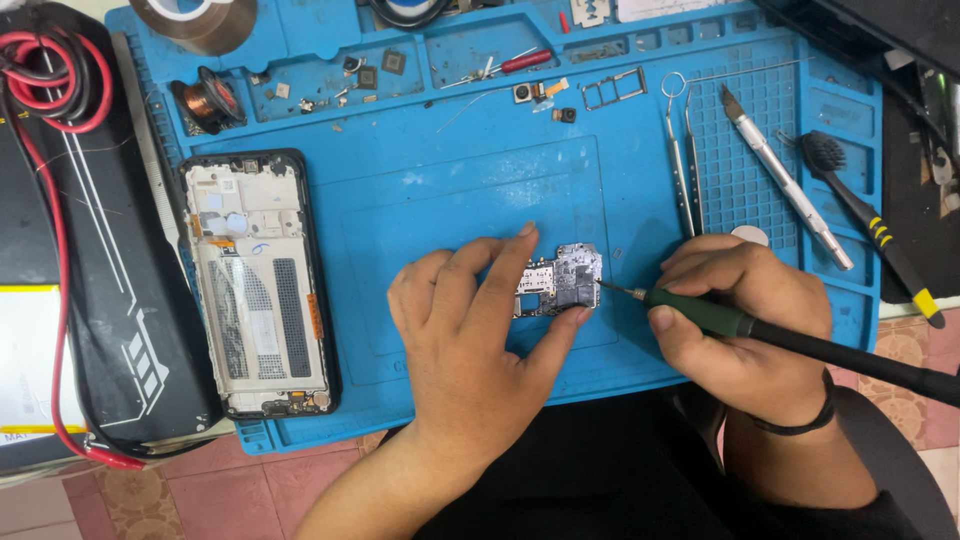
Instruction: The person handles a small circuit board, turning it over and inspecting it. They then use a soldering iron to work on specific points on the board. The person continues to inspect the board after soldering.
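Observation:
A small phone circuit board [560, 280] with silver shields lies near the middle of the blue work mat [450, 180]. My left hand [470, 340] pins it down, index finger along its top edge and thumb at its lower right corner. My right hand [735, 310] grips a dark green and black soldering iron [760, 330] like a pen. Its fine tip touches the board's right edge.
An opened phone frame [258, 285] lies face down at the mat's left. Tweezers [685, 160], a craft knife [785, 180] and a black brush [870, 225] rest at the right. Small chips, a copper wire spool [208, 100] and a tape roll [205, 20] sit along the top; red cables [55, 90] run at far left.

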